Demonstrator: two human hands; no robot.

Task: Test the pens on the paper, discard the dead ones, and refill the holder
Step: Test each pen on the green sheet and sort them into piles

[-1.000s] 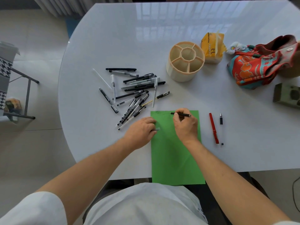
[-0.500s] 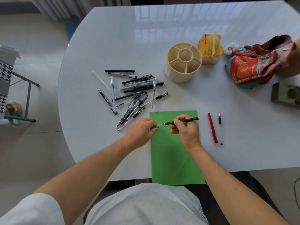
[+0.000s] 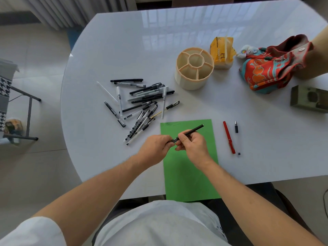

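My right hand [image 3: 193, 145] grips a slim black pen [image 3: 194, 130] above the green paper [image 3: 190, 176], its back end pointing up and right. My left hand [image 3: 156, 146] pinches a small cap at the pen's tip, so the two hands meet there. Faint scribbles [image 3: 167, 124] mark the paper's top left corner. A loose pile of several black and clear pens [image 3: 142, 103] lies left of the paper. The beige round holder [image 3: 179, 75], divided into compartments, stands empty behind them. A red pen [image 3: 229, 137] and a thin dismantled pen [image 3: 236, 129] lie right of the paper.
A yellow packet [image 3: 221, 50] stands behind the holder. A red patterned cloth bag [image 3: 271, 71] and an olive box [image 3: 308, 98] sit at the right. The white table's [image 3: 124, 50] curved left edge is near a chair frame [image 3: 28, 114]. The paper overhangs the table's front edge.
My right hand lifted the black pen off the top of the paper and drew it back. My left hand came in with the cap to meet the pen's tip.
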